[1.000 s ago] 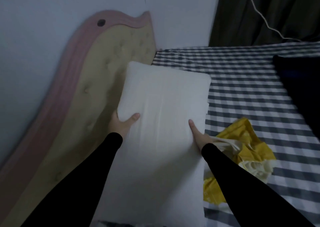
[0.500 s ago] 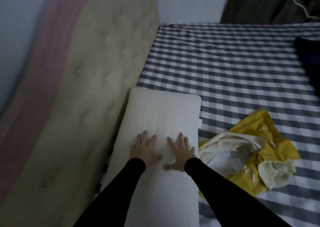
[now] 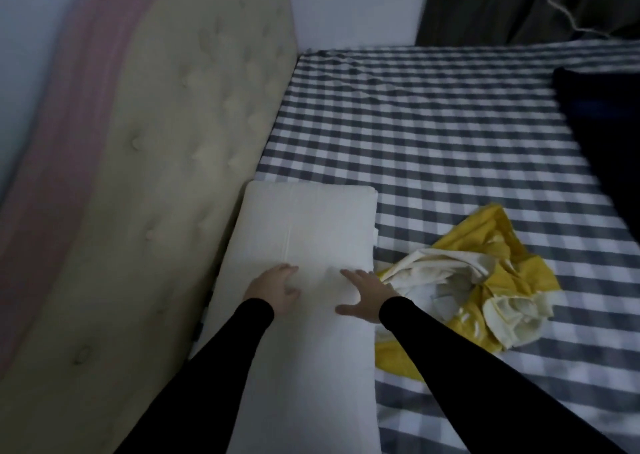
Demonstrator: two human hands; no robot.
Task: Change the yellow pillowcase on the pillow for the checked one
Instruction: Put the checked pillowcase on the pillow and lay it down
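We see the bare pillow (image 3: 304, 280) lying lengthwise away from us beside the headboard (image 3: 180, 176); both hands rest on it, left hand (image 3: 273, 287) seemingly loosely curled, right hand (image 3: 367, 294) spread flat. Yellow pillowcase (image 3: 485, 287) lies just right of the right hand, nearer it; checked one not spotted.

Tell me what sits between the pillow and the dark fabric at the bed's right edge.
The head view shows the crumpled yellow pillowcase there, its left end against the pillow. Beyond it, only checked sheet up to the dark fabric.

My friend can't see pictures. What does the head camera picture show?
Two hands, left hand and right hand, rest on a bare white pillow lying on a checked bed sheet beside a padded headboard. The crumpled yellow pillowcase lies on the sheet, right of the pillow.
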